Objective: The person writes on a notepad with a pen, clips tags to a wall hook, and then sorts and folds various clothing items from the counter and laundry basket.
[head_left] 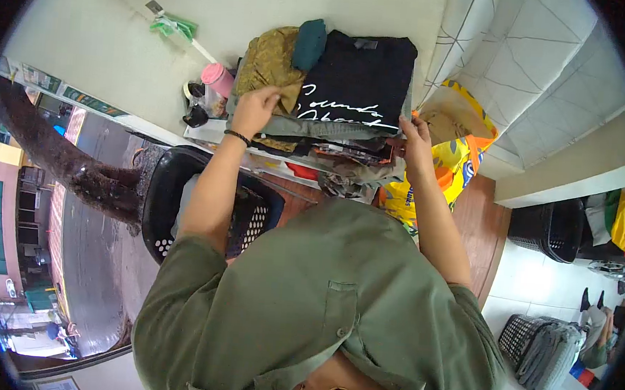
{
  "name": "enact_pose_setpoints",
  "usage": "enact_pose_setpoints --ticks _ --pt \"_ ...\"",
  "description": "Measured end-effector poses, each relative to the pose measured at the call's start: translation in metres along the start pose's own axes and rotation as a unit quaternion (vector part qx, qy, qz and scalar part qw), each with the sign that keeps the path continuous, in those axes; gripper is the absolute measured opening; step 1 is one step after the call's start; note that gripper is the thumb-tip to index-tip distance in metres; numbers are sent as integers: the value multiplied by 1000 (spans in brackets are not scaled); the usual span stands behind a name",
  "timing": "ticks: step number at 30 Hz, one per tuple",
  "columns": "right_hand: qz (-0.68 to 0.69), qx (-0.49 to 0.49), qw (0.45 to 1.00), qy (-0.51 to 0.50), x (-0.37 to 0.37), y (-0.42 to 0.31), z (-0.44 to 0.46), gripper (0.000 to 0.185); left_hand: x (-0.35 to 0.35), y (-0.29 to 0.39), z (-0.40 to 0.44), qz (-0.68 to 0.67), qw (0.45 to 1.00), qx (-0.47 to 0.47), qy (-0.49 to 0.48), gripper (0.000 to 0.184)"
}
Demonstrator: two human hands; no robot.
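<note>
A folded black T-shirt [357, 75] with white lettering lies on a stack of folded clothes on a shelf against the wall. To its left sits a mustard patterned cloth [268, 58], with a dark teal folded cloth [310, 44] overlapping both. My left hand [254, 111] is closed at the mustard cloth's near edge, fingertips pinched on it. At the stack's right side, my right hand [416, 141] pinches the edge of a grey garment [324, 128] under the T-shirt; its fingers are partly hidden.
A pink tumbler [217, 77] and a tape roll [193, 91] stand left of the stack. Below them is a black laundry basket [163, 199] with clothes. A yellow printed bag [460, 162] stands at right. Farther right are another black basket [545, 229], folded grey fabric [551, 357] and a seated person.
</note>
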State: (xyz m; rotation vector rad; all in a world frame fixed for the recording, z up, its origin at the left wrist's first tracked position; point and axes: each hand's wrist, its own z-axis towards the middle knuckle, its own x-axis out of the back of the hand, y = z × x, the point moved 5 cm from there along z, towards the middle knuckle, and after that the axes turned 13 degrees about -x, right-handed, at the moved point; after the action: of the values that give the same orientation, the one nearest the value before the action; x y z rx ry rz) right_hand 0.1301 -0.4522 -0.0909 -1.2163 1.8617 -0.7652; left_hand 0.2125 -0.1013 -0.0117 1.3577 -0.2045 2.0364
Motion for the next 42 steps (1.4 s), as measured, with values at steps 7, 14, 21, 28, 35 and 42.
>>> enact_pose_setpoints --ticks 7,14,21,28,35,42 --pt "-11 1 999 40 1 -5 11 54 17 73 30 21 993 -115 21 46" --pt "-58 81 994 47 -9 -35 -2 35 -34 173 48 23 974 -223 -29 89" --pt "44 118 992 -26 -24 -87 -21 29 -21 136 86 -210 977 -1 -47 42" --pt "-27 85 996 -5 0 -8 19 33 4 89 111 -286 956 65 -1 61" --pt "-357 375 832 198 -20 -26 -15 48 0 78 115 -245 968 41 -17 57" --pt "-578 445 678 89 -60 -54 -7 22 -1 110 106 -165 985 -9 -37 47"
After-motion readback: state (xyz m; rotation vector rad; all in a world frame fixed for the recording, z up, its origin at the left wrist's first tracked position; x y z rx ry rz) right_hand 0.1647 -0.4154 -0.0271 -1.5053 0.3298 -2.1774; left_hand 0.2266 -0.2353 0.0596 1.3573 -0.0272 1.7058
